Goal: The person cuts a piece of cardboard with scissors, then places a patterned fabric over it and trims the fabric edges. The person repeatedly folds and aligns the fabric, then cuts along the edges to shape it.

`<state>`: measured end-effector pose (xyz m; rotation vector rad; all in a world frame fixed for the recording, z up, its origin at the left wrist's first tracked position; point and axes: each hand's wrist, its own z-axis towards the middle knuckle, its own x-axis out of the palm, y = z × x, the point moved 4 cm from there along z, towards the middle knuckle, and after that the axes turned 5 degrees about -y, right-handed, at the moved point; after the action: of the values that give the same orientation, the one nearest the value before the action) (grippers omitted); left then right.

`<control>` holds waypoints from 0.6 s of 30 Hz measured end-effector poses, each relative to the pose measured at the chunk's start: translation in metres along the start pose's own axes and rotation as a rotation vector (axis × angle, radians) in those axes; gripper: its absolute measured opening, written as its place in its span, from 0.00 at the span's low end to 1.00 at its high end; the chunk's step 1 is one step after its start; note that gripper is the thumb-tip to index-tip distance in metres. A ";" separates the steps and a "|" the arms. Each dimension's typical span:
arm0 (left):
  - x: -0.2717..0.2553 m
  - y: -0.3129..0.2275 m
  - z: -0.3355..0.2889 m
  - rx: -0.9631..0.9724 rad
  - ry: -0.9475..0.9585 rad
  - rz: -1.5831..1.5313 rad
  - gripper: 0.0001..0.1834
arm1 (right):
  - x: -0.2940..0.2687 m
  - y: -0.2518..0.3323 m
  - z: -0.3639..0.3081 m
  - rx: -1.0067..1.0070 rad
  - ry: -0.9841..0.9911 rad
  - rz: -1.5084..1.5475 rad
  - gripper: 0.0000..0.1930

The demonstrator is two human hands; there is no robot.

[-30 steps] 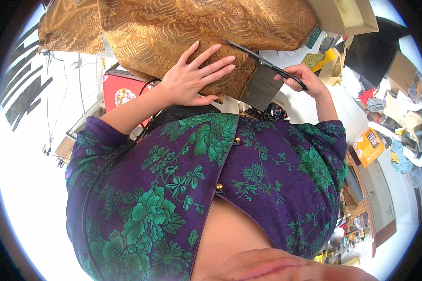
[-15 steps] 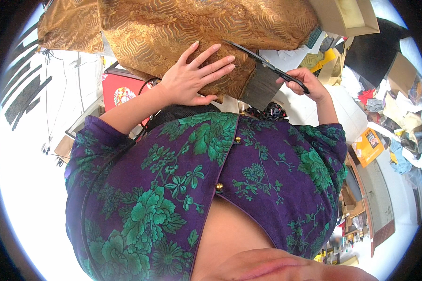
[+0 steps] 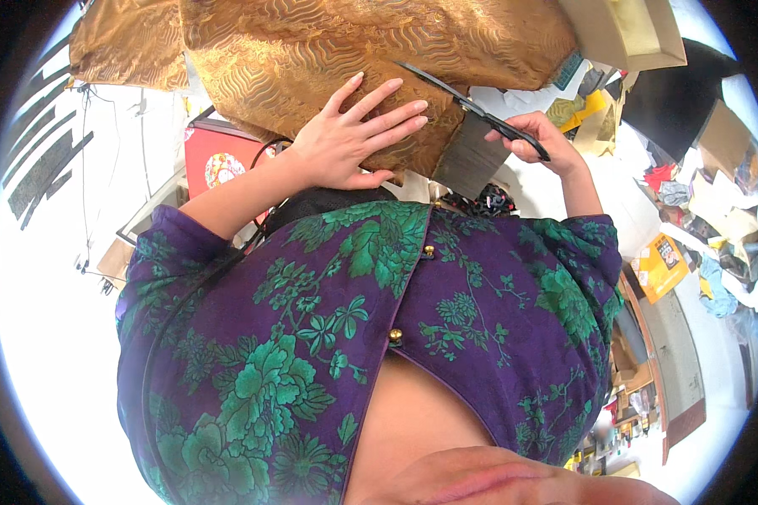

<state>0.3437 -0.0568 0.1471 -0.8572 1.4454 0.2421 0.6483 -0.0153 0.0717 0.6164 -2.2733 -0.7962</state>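
Note:
A large piece of gold-brown patterned brocade fabric (image 3: 286, 59) spreads over the work surface in front of me. My left hand (image 3: 341, 143) lies flat on its near part, fingers spread. In my right hand (image 3: 552, 143) is a pair of black scissors (image 3: 470, 105), gripped by the handles. Their long blades point to the far left and lie along the fabric, just right of my left fingertips. The blades look nearly closed; whether fabric is between them I cannot tell. Below the scissors, a dark grey strip of table edge or board (image 3: 473, 164) shows beside the cloth.
A red box-like thing with a round floral print (image 3: 219, 160) stands left of my left forearm. At the far right are an open cardboard box (image 3: 636, 34) and a heap of cloth scraps and paper (image 3: 716, 210). An orange packet (image 3: 661, 265) lies nearer on the right.
My right hand and the scissors have shifted slightly away from me, the blade tip moving a little farther over the fabric. My left hand stays in nearly the same place.

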 end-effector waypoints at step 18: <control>0.001 0.000 -0.002 0.005 0.005 0.003 0.45 | 0.014 0.020 0.018 0.024 -0.019 -0.048 0.20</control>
<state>0.3424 -0.0581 0.1462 -0.8524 1.4520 0.2387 0.6219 -0.0024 0.0800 0.6800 -2.2963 -0.8018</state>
